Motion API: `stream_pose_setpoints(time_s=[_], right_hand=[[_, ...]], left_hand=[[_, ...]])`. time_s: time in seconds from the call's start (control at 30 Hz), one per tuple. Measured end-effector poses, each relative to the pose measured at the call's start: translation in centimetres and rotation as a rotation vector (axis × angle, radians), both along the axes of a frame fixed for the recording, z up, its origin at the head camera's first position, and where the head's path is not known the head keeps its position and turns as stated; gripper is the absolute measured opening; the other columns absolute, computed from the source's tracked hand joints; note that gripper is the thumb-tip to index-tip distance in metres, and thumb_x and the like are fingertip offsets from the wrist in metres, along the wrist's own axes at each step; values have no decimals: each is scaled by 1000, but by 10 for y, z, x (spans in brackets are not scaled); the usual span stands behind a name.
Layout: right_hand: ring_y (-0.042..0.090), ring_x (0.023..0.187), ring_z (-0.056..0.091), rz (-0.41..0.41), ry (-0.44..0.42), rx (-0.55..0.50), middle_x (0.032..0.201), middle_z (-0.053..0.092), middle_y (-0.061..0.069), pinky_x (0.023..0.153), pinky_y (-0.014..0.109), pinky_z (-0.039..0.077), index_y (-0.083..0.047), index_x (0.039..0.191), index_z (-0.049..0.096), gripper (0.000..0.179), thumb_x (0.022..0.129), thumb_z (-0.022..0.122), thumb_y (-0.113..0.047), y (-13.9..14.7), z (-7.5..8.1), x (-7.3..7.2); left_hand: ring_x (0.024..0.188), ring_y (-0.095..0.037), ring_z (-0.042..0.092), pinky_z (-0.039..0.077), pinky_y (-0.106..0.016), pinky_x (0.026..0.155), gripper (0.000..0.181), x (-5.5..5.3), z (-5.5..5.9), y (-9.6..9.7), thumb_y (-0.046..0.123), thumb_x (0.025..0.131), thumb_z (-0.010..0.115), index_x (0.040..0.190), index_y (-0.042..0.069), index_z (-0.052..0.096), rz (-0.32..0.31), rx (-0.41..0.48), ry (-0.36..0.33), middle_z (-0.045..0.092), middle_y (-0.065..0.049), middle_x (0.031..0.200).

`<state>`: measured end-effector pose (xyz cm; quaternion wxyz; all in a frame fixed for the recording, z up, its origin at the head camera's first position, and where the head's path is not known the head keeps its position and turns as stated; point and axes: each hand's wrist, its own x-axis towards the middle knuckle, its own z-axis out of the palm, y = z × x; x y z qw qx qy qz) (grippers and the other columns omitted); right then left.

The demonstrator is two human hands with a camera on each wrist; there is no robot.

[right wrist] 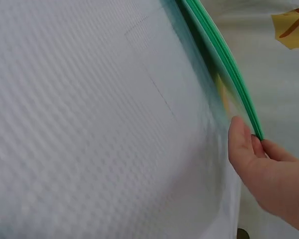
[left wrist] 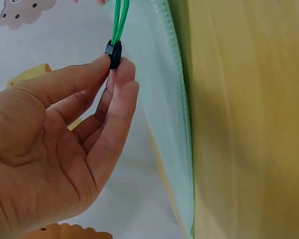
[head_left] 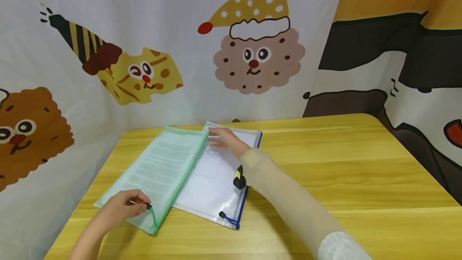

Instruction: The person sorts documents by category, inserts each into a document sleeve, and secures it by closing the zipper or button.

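Note:
A translucent green zip document pouch point(head_left: 151, 171) with printed paper inside lies slanted, its green zipper edge point(right wrist: 224, 57) raised on the right. It overlaps a clear zip pouch point(head_left: 205, 191) with a blue edge, which holds a sheet with a drawing. My left hand point(head_left: 117, 212) pinches the black zipper pull tab point(left wrist: 113, 54) between thumb and index finger; a green cord point(left wrist: 120, 20) runs from it to the zipper's near end. At the zipper's far end, my right hand point(head_left: 225, 139) pinches the green pouch's corner, above the clear pouch.
Both pouches lie on the left half of a yellow wood-grain table point(head_left: 343, 163). A blue cord with a black tab point(head_left: 228, 218) rests on the clear pouch's near corner. Behind the table hangs a curtain point(head_left: 151, 7) with cartoon prints.

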<state>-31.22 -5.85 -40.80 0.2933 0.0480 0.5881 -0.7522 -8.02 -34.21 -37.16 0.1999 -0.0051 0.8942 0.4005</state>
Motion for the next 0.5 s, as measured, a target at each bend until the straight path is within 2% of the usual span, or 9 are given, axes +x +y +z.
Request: stream_pose_setpoints(time_s=[0.1,0.2,0.33,0.5], right_hand=[[32,137,50,43,20,-18,153,44,16,108,41,49,-5,151,38,57,101,56,-25,-5,-8,-4],[32,143,43,103,57,-34,159,36,16,111,43,46,-4,155,29,61,103,51,-26,-9,-10,-4],[32,152,25,173,74,-105,166,17,17,120,48,34,-3,159,15,62,107,41,-26,-12,-2,3],[31,157,5,211,23,-188,168,-1,15,126,52,18,-7,160,-1,64,109,33,-24,-14,1,8]], left_hand=[[86,-18,64,58,-31,71,16,-3,-2,-1,12,97,60,106,-1,67,14,-33,4,70,-7,101],[83,-18,62,55,-30,69,15,-6,-3,-3,11,97,60,105,0,67,32,-62,3,70,-6,98],[80,-18,59,53,-30,68,13,-10,-4,-3,10,96,61,104,2,67,64,-93,-7,69,-5,94],[80,-17,58,54,-31,69,10,-16,-9,3,7,94,62,100,2,68,72,-117,-6,65,-5,88]])
